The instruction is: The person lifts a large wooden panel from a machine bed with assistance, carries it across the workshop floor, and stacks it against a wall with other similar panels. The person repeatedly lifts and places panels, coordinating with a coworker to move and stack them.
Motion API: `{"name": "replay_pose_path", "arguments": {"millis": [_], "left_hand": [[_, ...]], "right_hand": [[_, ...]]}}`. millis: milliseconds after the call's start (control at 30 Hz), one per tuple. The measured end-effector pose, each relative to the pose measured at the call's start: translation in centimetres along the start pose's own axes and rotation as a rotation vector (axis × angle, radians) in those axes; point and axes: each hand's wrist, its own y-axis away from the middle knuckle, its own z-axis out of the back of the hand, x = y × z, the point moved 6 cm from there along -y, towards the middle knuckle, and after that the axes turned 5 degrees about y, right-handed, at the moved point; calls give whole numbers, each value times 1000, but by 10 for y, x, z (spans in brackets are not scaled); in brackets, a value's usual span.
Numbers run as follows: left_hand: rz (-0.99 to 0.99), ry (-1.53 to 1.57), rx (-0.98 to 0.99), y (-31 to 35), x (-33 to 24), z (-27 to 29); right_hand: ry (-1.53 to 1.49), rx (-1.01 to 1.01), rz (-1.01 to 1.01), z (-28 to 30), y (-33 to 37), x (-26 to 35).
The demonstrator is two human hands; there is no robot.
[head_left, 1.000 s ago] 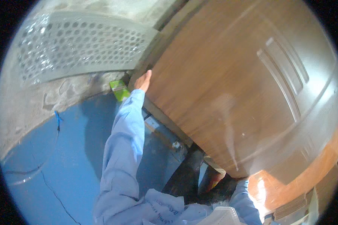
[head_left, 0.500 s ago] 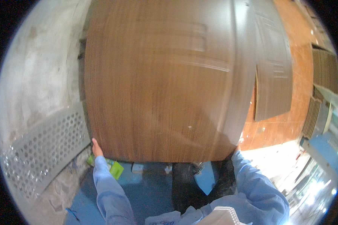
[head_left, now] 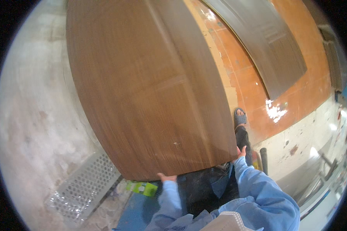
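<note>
A large brown wood-grain door panel [head_left: 142, 96] stretches away from me and fills the middle of the view. My left hand [head_left: 167, 178] is closed on its near edge, thumb on top and the other fingers hidden beneath. My right hand [head_left: 241, 151] grips the panel at its near right corner, thumb up along the side. Both forearms are in light blue sleeves. Under the near edge my legs and one sandalled foot [head_left: 240, 116] show.
To the right, another brown panel [head_left: 273, 57] lies on an orange surface [head_left: 254, 125]. A grey perforated sheet [head_left: 86, 184] and a bright green packet [head_left: 142, 188] are on the left. A stained pale wall or floor [head_left: 38, 115] runs along that side.
My left hand has shifted from the panel's left corner to the middle of its near edge. The panel has turned, its far end swinging left, exposing more orange surface on the right.
</note>
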Motion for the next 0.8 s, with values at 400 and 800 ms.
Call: {"name": "replay_pose_path", "arguments": {"millis": [400, 800], "left_hand": [[-217, -398, -438, 23, 138, -18], [-330, -399, -493, 16, 117, 5]], "right_hand": [[-275, -229, -11, 37, -30, -55], [-165, -458, -113, 24, -22, -49]]}}
